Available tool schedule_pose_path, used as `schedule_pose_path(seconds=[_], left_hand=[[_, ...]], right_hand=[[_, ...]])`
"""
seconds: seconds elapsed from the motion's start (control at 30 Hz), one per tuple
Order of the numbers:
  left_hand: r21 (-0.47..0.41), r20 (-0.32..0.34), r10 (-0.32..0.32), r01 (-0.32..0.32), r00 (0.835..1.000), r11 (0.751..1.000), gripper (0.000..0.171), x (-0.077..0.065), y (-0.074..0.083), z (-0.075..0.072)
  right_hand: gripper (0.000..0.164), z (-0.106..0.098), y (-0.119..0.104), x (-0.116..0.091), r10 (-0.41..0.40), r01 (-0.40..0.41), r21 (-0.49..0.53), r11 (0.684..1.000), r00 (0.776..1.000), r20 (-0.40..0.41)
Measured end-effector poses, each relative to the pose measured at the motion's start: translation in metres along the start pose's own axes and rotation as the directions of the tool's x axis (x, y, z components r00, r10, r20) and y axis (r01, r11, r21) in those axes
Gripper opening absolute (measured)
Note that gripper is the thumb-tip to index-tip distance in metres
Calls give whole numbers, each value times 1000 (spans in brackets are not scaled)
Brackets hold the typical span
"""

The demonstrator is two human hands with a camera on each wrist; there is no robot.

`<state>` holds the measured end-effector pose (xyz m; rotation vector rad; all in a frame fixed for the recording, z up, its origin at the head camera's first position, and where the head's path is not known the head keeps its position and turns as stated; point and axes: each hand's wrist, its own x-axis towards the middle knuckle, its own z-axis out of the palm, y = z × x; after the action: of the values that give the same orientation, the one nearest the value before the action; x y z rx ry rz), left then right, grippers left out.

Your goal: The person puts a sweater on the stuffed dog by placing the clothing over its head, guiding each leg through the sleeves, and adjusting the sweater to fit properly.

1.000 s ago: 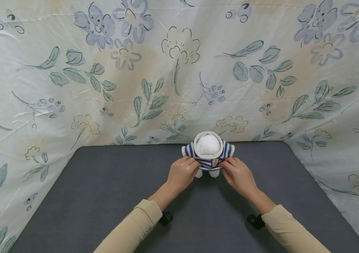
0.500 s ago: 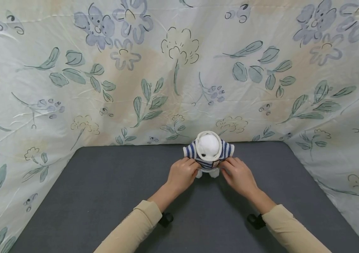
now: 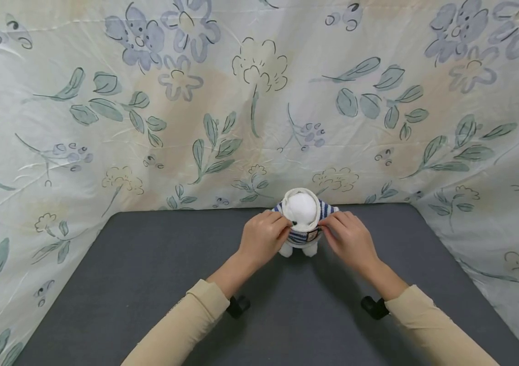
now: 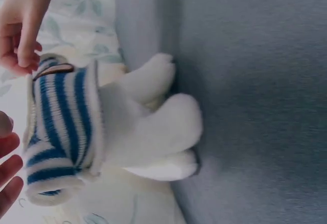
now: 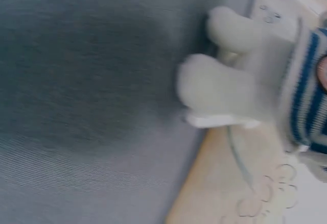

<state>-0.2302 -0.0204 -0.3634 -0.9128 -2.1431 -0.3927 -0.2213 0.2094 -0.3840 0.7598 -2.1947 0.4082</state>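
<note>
A white plush toy point(image 3: 302, 208) stands at the far edge of the dark grey table, wearing a blue-and-white striped knit sweater point(image 3: 301, 237). The sweater's pale collar rings the top of the toy's head, and a small dark spot shows at the collar's front left. My left hand point(image 3: 265, 235) pinches the collar edge on the left side; its fingertips are partly hidden. On the right side, my right hand point(image 3: 349, 238) pinches the collar near the sewn label. Both wrist views show the toy's white legs point(image 4: 158, 127) below the sweater hem, feet on the table.
The grey tabletop point(image 3: 158, 284) spreads in front and to both sides. A floral cloth point(image 3: 213, 101) hangs right behind the toy and along the sides. Black wrist cameras point(image 3: 375, 307) sit beneath the beige sleeves.
Both hands have moved up from the sweater's lower front to its collar. The collar first tipped down over the head front, and a dark spot came into view there.
</note>
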Motion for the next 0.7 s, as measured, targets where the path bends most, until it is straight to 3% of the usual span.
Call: schedule_pose_path(seconds=[0.17, 0.43, 0.7], left_hand=[[43, -19, -27, 27, 999, 999, 4, 14, 0, 0], [102, 37, -90, 86, 995, 991, 21, 26, 0, 7], [157, 95, -113, 97, 989, 983, 37, 31, -2, 13]], right_hand=[[17, -3, 0, 20, -12, 12, -16, 1000, 1000, -17], [37, 1, 1, 36, -24, 26, -44, 999, 999, 41], [53, 5, 5, 41, -30, 38, -68, 997, 992, 122]])
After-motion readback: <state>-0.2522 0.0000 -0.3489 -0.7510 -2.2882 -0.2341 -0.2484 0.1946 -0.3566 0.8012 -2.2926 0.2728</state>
